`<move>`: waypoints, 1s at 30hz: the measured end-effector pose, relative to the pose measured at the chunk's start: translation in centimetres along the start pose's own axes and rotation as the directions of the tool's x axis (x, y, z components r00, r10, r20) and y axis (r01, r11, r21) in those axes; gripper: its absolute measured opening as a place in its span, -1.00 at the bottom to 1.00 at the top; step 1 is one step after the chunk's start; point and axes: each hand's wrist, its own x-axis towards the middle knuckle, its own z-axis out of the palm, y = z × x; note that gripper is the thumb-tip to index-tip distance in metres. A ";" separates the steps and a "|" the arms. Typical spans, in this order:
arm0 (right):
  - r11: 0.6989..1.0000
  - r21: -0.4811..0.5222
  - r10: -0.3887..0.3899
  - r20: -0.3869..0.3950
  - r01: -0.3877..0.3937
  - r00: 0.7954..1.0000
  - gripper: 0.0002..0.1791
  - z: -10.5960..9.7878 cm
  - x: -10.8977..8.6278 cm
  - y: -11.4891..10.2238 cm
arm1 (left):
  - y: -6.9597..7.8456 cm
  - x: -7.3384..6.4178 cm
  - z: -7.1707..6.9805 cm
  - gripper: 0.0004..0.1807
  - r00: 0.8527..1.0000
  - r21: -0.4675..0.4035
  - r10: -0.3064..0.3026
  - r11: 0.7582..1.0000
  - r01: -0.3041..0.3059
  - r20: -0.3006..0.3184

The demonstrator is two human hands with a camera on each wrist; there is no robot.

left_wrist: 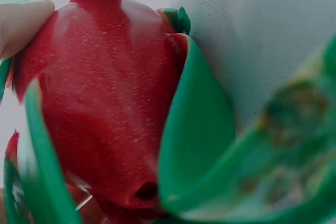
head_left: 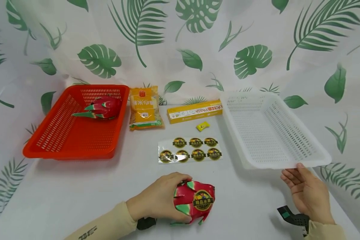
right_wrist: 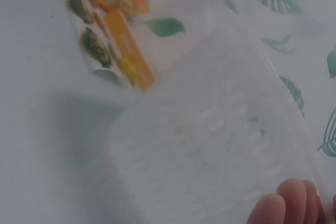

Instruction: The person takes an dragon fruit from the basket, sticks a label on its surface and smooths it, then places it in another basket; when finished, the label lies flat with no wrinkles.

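The dragon fruit [head_left: 188,200] gripped by the curled fingers [head_left: 182,177] of the left hand [head_left: 162,198] bears a sticker [head_left: 203,200] and looks done, while the right hand [head_left: 311,193] pinches the rim of the white basket [head_left: 276,165] and a second dragon fruit [head_left: 106,107] (no sticker showing) seems left, in the red basket [head_left: 72,154].

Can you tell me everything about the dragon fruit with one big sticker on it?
The dragon fruit is shiny, speckled red with green flaps sticking out; it might be plastic. A round black-and-gold sticker with fruit pictures and writing faces up. The left hand grips it, nearer the person than the sticker sheet. I can't tell if it touches the table.
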 end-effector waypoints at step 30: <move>0.969 -0.225 -0.116 -0.065 0.098 0.991 -0.74 -0.3 -0.3 -0.5 | 3.3 10.5 -4.5 -0.01 0.975 -0.013 0.019 1.000 -0.022 -0.220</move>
